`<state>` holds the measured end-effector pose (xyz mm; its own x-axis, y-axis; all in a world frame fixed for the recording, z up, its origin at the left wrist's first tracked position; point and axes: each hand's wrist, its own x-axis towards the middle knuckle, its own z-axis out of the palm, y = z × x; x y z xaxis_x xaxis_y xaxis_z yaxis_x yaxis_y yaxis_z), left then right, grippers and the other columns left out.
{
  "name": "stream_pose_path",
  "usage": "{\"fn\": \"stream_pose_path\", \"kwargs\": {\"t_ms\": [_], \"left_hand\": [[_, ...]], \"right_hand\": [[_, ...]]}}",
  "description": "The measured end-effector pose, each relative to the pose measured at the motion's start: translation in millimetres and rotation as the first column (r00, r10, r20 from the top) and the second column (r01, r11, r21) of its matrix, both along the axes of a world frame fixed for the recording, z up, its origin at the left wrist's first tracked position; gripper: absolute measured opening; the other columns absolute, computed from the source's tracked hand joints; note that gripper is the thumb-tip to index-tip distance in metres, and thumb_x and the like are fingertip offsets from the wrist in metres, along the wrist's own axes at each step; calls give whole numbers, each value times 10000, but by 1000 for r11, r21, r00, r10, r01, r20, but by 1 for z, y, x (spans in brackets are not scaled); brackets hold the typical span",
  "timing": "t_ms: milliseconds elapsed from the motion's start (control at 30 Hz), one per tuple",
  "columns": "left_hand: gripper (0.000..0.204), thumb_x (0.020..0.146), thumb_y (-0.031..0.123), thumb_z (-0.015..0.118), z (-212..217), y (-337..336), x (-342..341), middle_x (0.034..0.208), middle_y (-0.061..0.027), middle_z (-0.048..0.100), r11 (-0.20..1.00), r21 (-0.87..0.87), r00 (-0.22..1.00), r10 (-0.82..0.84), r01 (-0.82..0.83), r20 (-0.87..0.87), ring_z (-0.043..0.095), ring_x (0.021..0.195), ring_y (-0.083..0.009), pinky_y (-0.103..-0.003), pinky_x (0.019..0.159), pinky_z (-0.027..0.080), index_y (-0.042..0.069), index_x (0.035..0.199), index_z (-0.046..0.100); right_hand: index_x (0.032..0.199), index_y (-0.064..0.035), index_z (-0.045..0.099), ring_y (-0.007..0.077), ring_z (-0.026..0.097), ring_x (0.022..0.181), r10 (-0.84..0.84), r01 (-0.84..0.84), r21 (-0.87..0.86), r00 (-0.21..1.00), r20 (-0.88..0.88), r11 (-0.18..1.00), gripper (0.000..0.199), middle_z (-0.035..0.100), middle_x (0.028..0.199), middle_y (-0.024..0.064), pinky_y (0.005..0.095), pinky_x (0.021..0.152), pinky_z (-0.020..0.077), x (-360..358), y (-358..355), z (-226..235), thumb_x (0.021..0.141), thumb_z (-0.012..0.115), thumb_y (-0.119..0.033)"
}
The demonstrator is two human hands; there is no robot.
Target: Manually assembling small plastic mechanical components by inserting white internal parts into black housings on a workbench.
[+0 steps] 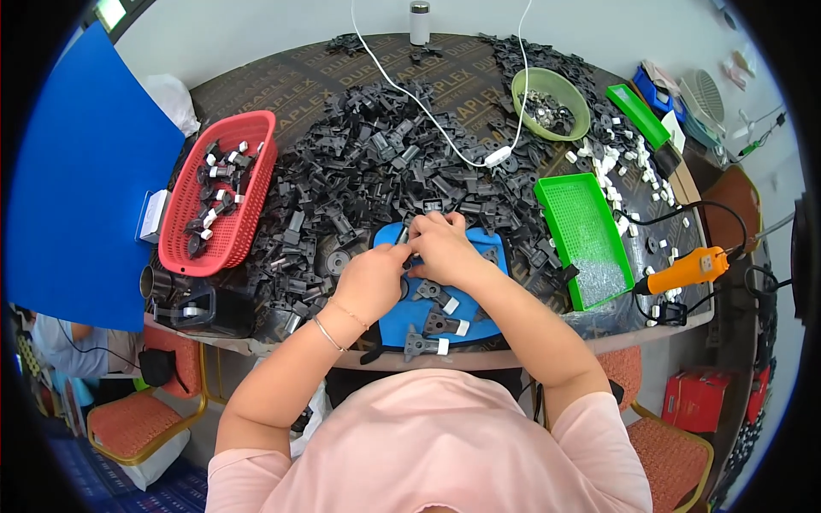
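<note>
My left hand (373, 275) and my right hand (445, 250) meet over a blue mat (393, 329) at the table's near edge. Both have their fingers closed around a small black plastic part (403, 234), mostly hidden by the fingers. Just beyond my right fingertips lies another dark fitting (433, 206). On the mat below my hands, several black plastic brackets with white end pieces lie in a row, among them one bracket (440, 322) in the middle and a nearer bracket (419, 344) at the mat's front edge.
A big heap of black parts (368, 145) spreads beyond the mat. To the left stand a red basket (267, 158) and a black tape dispenser (205, 312). On the right are a green tray (547, 214), a bowl of metal pieces (581, 107), loose white pieces and an orange power screwdriver (684, 272).
</note>
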<state>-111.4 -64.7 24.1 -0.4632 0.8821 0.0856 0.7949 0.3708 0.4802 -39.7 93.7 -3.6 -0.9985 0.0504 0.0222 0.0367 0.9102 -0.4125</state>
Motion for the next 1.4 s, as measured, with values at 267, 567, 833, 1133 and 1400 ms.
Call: {"fn": "stream_pose_path", "kwargs": {"t_ms": [267, 567, 833, 1133, 1400], "left_hand": [[221, 744, 34, 604, 6, 20, 9, 870, -178, 654, 976, -216, 987, -67, 35, -145, 654, 783, -371, -438, 695, 538, 31, 965, 622], [335, 845, 141, 695, -5, 5, -20, 803, -117, 656, 941, -103, 601, 288, -324, 745, 596, 528, -137, -252, 444, 459, -30, 1094, 550], [459, 753, 337, 770, -14, 5, 4, 942, -167, 647, 966, -38, 967, 256, -256, -6, 632, 871, -345, -409, 744, 510, -7, 1024, 634], [390, 679, 239, 787, -25, -35, 21, 937, -82, 643, 991, 17, 980, 132, -131, -146, 573, 922, -271, -399, 808, 412, 77, 1008, 653], [447, 646, 112, 759, -15, -56, 14, 1059, -104, 638, 972, 125, 939, 225, -199, -259, 561, 971, -293, -411, 874, 413, 37, 1068, 632]], "right_hand": [[933, -176, 733, 222, 510, 1058, -46, 48, 29, 997, -63, 998, 276, 583, 1008, 5, 453, 924, 336, 9, 21, 13, 663, 790, -170], [871, -173, 723, 203, 526, 1008, -135, 160, 164, 978, -157, 973, 195, 575, 944, -1, 428, 904, 340, 15, 18, 5, 687, 770, -219], [812, -159, 738, 207, 538, 1007, -252, 267, 158, 962, -108, 950, 134, 586, 906, 19, 416, 881, 342, 34, 22, 19, 704, 749, -238], [985, -188, 730, 202, 530, 1044, -96, 131, 186, 977, -189, 974, 246, 582, 1006, 21, 392, 914, 358, -1, 9, 10, 757, 658, -134], [929, -185, 730, 206, 529, 1011, 99, 22, 319, 928, -359, 948, 217, 575, 1002, 13, 375, 882, 363, -16, 12, 0, 767, 602, -118]]}}
